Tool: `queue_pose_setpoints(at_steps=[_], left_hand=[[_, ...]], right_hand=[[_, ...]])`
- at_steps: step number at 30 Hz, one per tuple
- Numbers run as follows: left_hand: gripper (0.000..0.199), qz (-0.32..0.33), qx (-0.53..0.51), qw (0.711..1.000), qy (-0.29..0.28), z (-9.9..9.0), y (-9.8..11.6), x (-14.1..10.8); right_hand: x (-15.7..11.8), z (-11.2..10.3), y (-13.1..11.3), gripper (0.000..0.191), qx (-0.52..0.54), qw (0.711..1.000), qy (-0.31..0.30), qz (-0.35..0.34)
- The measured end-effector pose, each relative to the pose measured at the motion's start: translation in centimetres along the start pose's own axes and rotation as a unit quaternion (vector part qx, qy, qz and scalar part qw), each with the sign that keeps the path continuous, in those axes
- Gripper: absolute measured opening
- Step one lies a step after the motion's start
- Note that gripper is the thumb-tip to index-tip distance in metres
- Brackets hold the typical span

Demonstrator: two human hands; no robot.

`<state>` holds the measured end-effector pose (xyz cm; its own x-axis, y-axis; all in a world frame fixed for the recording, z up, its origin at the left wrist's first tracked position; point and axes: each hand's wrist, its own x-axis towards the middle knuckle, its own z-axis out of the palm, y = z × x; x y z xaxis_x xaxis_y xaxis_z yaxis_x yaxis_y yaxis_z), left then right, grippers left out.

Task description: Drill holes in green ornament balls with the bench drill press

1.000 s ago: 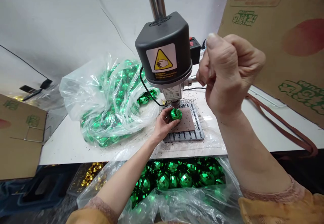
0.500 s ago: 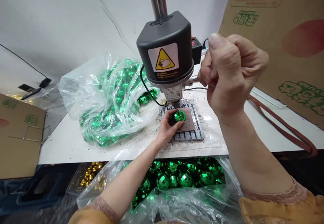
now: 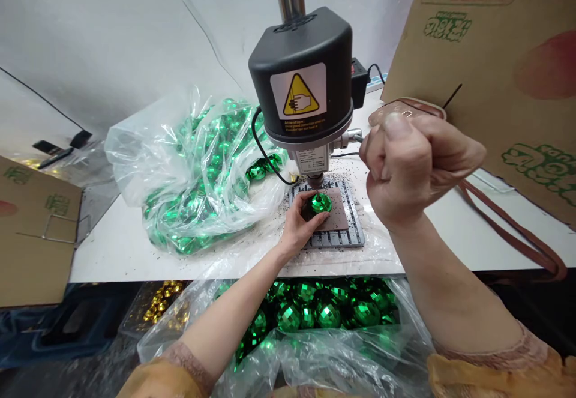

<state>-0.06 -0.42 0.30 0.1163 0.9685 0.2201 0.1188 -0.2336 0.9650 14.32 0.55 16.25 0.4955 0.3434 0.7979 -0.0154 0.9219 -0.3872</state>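
My left hand (image 3: 299,224) grips a shiny green faceted ball (image 3: 321,203) on a brown pad (image 3: 340,218), which lies on the slotted metal base (image 3: 356,230) of a drill press. Directly above the ball is the chuck (image 3: 315,179), under the black motor housing (image 3: 301,74) with a yellow warning label. My right hand (image 3: 405,158) is closed in a fist beside the housing, wrapped round the end of the press's lever (image 3: 353,137). The hand hides most of the lever.
Left of the press lies a clear plastic bag (image 3: 193,182) of green balls. An open bag of green balls (image 3: 328,314) sits below the table edge. Cardboard boxes (image 3: 490,86) flank the table, and a brown strap (image 3: 513,224) lies at right. Gold pieces (image 3: 162,302) show lower left.
My right hand has moved down with the lever, and the chuck now sits closer to the ball. The view has shifted slightly. My left hand still holds the ball.
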Motion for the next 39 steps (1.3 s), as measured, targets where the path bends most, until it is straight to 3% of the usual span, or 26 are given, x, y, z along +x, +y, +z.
queue_pose_setpoints(at_steps=[6, 13, 31, 35, 39], left_hand=[[0.053, 0.000, -0.015, 1.000, 0.003, 0.0, 0.0, 0.0], [0.052, 0.011, 0.001, 1.000, -0.004, 0.0, -0.2, 0.0], [0.052, -0.005, -0.022, 1.000, 0.016, 0.1, 0.1, -0.2], [0.051, -0.008, -0.017, 1.000, 0.017, 0.3, 0.5, -0.1], [0.045, -0.001, 0.051, 0.996, 0.067, 0.2, 1.7, -0.6]], right_hand=[[-0.5, 0.0, -0.4, 0.043, -0.003, 1.000, 0.015, 0.006], [-1.7, -1.1, 0.4, 0.049, -0.035, 0.999, 0.010, 0.001], [-2.4, -2.3, 2.3, 0.048, 0.042, 0.987, -0.066, -0.143], [-0.8, -0.7, 0.9, 0.047, 0.027, 0.998, 0.002, -0.054], [2.1, 1.0, -0.1, 0.045, 0.021, 1.000, -0.006, 0.020]])
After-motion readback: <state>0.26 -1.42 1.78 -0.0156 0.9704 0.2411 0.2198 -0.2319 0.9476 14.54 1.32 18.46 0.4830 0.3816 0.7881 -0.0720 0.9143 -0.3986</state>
